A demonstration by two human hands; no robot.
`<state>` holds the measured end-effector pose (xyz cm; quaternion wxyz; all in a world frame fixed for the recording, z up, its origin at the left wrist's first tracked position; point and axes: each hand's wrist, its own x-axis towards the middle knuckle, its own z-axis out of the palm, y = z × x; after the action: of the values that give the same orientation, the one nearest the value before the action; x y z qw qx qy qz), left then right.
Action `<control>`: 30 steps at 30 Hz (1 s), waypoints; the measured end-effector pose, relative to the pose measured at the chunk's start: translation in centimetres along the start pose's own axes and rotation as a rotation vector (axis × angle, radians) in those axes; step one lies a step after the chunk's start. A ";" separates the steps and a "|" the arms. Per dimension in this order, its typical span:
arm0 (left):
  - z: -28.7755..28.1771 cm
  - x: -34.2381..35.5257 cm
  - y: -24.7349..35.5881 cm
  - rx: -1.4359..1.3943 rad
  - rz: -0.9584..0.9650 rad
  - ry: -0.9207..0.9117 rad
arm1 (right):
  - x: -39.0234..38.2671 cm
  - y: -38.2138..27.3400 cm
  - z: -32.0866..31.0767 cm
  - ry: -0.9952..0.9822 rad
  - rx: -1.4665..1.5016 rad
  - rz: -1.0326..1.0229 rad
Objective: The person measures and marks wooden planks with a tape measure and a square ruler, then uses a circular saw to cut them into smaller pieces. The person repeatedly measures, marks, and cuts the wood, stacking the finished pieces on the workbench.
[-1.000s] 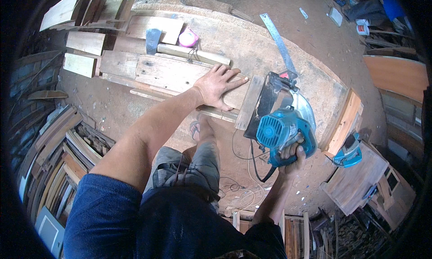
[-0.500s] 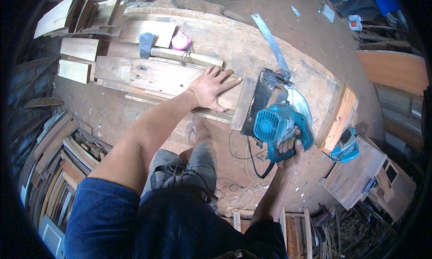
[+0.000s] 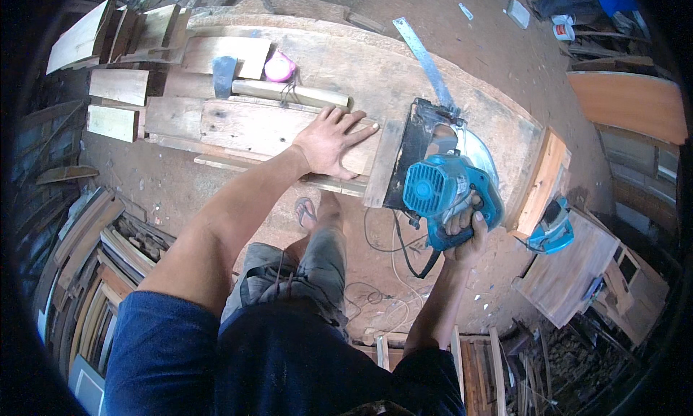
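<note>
My left hand (image 3: 333, 143) lies flat with fingers spread on a long wooden board (image 3: 249, 129), pressing near its right end. My right hand (image 3: 464, 230) is wrapped round the rear handle of a teal circular saw (image 3: 432, 185). The saw's dark base plate rests beside a short wooden strip (image 3: 384, 163) that lies crosswise at the board's end. The base plate hides what is beneath it, and I cannot tell whether the blade turns. A metal ruler (image 3: 426, 61) sticks out beyond the saw's far end.
Past the board lie a hatchet (image 3: 224, 75) and a pink tape measure (image 3: 280, 67) on the workbench (image 3: 346, 55). A second teal power tool (image 3: 552, 230) sits at the right. Stacked planks (image 3: 94, 264) stand lower left. The saw's cord (image 3: 410, 261) hangs toward the floor.
The whole view has shifted slightly, so things appear a little further left and up. Both hands and the saw keep nearly the same places on the work.
</note>
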<state>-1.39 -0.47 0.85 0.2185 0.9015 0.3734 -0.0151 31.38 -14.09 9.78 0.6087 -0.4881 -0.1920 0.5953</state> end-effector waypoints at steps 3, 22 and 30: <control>0.0 0.0 -0.1 -0.012 0.004 0.011 | 0.6 -0.3 0.6 0.006 0.025 0.002; -0.3 0.8 0.1 -0.061 -0.005 0.024 | 11.7 -8.0 0.7 0.190 -0.131 -0.229; -0.2 0.9 -0.1 -0.119 -0.029 -0.089 | 15.7 -8.3 -6.4 0.518 -1.143 -0.353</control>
<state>-0.85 0.32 0.83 0.2879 0.8798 0.3765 -0.0362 44.43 -0.59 8.26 0.3681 -0.8238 -0.4028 0.1536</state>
